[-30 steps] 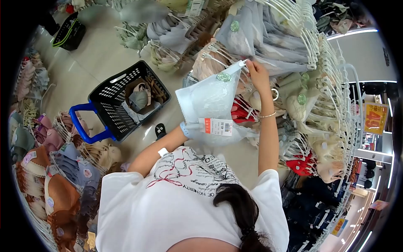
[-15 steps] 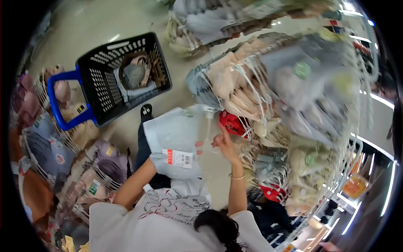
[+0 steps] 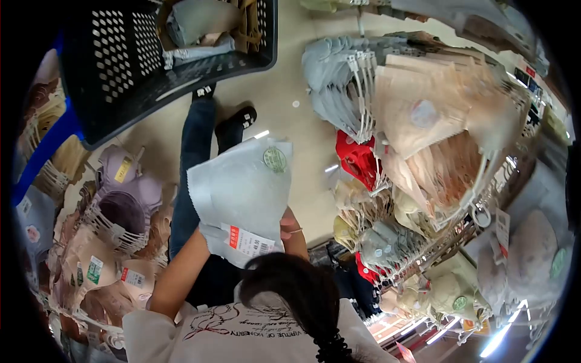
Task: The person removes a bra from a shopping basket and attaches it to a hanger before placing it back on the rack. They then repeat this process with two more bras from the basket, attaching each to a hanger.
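A pale blue-grey garment in a frosted plastic bag point(image 3: 236, 187) is held in front of my body, with a green round sticker near its top and a red-and-white price tag point(image 3: 247, 242) low on its front. My left forearm runs behind the bag; the bag hides that hand, which supports it from behind. At the bag's lower right edge, part of my right hand point(image 3: 288, 221) shows, with a bracelet at the wrist. Its fingers are mostly covered by the bag.
A black shopping basket point(image 3: 175, 88) with a blue handle point(image 3: 45, 148) stands at upper left, with clothing inside. Racks of hanging bras point(image 3: 130, 175) line the left. More bagged garments point(image 3: 423, 109) and red ones point(image 3: 358, 160) hang on the right. My feet point(image 3: 236, 127) are on the floor.
My right hand has moved from beside the rack to the bag's edge, and its pointing finger no longer shows. The white hanger by the bag is out of sight. The basket appears closer, at upper left.
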A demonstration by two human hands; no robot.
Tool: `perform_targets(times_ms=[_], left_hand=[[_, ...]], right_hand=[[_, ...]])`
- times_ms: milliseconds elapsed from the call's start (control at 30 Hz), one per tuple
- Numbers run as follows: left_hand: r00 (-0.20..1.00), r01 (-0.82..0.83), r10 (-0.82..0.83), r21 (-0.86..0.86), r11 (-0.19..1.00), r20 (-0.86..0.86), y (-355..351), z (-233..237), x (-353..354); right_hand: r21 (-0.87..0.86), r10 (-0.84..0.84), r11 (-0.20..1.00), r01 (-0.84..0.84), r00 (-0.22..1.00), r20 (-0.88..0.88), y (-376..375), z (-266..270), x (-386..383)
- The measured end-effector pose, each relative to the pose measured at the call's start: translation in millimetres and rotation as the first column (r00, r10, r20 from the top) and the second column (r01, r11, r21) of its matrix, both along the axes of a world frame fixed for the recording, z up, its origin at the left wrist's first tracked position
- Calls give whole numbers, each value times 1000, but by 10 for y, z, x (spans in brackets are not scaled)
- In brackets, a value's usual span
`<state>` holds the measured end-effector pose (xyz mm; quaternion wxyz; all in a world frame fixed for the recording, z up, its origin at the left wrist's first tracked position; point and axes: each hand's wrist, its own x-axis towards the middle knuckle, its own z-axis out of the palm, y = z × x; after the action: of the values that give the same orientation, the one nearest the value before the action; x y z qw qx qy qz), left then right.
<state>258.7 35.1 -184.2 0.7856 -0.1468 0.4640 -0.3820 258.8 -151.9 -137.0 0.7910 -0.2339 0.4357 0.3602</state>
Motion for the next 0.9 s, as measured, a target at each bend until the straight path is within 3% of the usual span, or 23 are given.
perform_targets(times_ms=[33, 67, 100, 133, 167, 233, 333, 433, 600, 667, 733, 800, 867, 900], left_hand=[[1000, 28, -28, 60, 998, 1, 30, -198, -92], [997, 74, -76, 122, 990, 17, 66, -414, -184], [989, 132, -142, 188, 973, 39, 109, -633, -278], [963, 216, -250, 270, 938, 101, 174, -899, -329], [912, 292, -370, 354, 889, 178, 226, -1129, -335], [782, 359, -549, 506, 784, 295, 222, -1462, -244], [945, 293, -326, 368, 883, 31, -87, -1293, 425], [861, 339, -461, 431, 836, 217, -189, -1412, 497], [793, 410, -576, 528, 744, 197, -323, -1431, 417], [758, 468, -638, 572, 674, 132, -315, -1458, 313], [758, 481, -646, 590, 648, 92, -251, -1462, 192], [757, 508, -652, 599, 619, 33, -143, -1496, 35], [739, 534, -674, 631, 563, -23, -31, -1516, -104], [745, 530, -667, 628, 569, -25, 17, -1512, -153]], right_hand=[[-8, 5, 1000, -5, 1000, -23, -65, -132, -57], [-330, -67, 944, 15, 987, -146, -154, -316, -128], [-618, -169, 786, -16, 956, -240, -246, -457, -182], [-749, -62, 662, 21, 998, -27, -380, -503, -83], [-871, -56, 491, 29, 998, 1, -491, -573, 54], [-926, 113, 366, 96, 983, 147, -763, -600, 327], [-965, 314, 181, 188, 919, 238, -1007, -704, 670], [-953, 411, 145, 265, 860, 302, -1182, -870, 888], [-939, 580, 85, 334, 750, 319, -1442, -1204, 1118], [-938, 556, -13, 346, 782, 281, -1533, -1202, 1232], [-908, 754, -134, 396, 635, 166, -1652, -1107, 1355], [-876, 794, -96, 472, 567, 219, -1776, -1115, 1446], [-886, 735, -323, 333, 678, -14, -1905, -1115, 1449], [-904, 652, -357, 234, 755, -62, -1831, -1064, 1473]])
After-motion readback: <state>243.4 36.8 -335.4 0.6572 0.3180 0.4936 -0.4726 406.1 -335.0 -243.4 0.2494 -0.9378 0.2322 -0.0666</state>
